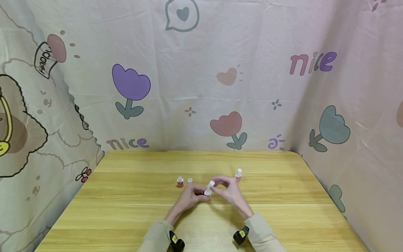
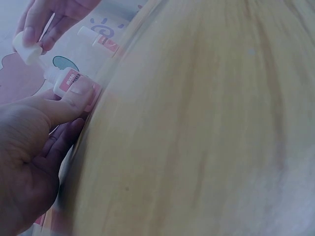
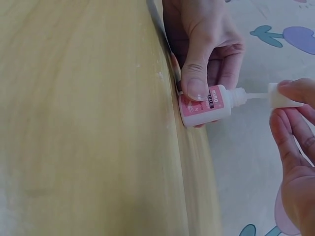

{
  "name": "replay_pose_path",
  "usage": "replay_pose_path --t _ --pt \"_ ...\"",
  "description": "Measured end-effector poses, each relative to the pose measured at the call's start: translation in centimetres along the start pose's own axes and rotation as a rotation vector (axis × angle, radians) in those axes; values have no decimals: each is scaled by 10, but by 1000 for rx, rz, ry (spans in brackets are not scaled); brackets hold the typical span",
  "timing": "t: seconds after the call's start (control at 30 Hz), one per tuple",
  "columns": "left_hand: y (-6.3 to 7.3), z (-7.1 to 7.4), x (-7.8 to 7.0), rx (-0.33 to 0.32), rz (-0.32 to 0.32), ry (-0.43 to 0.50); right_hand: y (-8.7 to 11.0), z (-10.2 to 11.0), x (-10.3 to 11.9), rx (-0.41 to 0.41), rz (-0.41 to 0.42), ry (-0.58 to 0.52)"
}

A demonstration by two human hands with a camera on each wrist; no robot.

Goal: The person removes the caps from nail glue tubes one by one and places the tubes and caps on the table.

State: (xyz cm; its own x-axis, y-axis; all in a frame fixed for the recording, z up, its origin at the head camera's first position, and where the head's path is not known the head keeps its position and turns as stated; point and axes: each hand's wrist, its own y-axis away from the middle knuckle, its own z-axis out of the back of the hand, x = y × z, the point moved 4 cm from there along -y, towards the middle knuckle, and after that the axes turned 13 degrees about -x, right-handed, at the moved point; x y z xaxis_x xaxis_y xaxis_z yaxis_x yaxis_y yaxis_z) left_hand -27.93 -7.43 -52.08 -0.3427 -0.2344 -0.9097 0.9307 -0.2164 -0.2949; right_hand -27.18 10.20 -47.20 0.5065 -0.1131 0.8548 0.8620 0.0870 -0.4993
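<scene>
A small white glue bottle point(image 3: 211, 108) with a pink label stands on the table, pinched between the thumb and fingers of my left hand point(image 1: 190, 197). My right hand point(image 1: 231, 191) pinches a white cap point(image 3: 283, 96) by its sides, just above the bottle. From the cap a thin pale stem point(image 3: 256, 96) runs down to the open neck of the bottle. In the head view, the cap tilts slightly to the right over the bottle point(image 1: 207, 193). The left thumb covers part of the label.
A similar capped bottle point(image 1: 238, 174) stands behind my right hand. To the left is another bottle point(image 1: 180, 182) with a narrow white top. Beside it, a small white top point(image 1: 190, 180) shows just behind my left hand. A printed curtain point(image 1: 195, 87) borders the wooden table point(image 1: 126, 210).
</scene>
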Motion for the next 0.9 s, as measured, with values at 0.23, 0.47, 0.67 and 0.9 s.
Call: replay_pose_path --t 0.23,0.47,0.67,0.9 --pt "0 0 1 -3 11 -19 0 3 -4 -11 -27 -59" --pt "0 1 -1 -6 13 -36 0 7 -8 -36 -49 -104" --pt "0 0 1 1 -39 -7 1 9 -10 -57 -29 -150" --pt "0 0 1 5 -108 -2 1 12 -11 -95 -117 -214"
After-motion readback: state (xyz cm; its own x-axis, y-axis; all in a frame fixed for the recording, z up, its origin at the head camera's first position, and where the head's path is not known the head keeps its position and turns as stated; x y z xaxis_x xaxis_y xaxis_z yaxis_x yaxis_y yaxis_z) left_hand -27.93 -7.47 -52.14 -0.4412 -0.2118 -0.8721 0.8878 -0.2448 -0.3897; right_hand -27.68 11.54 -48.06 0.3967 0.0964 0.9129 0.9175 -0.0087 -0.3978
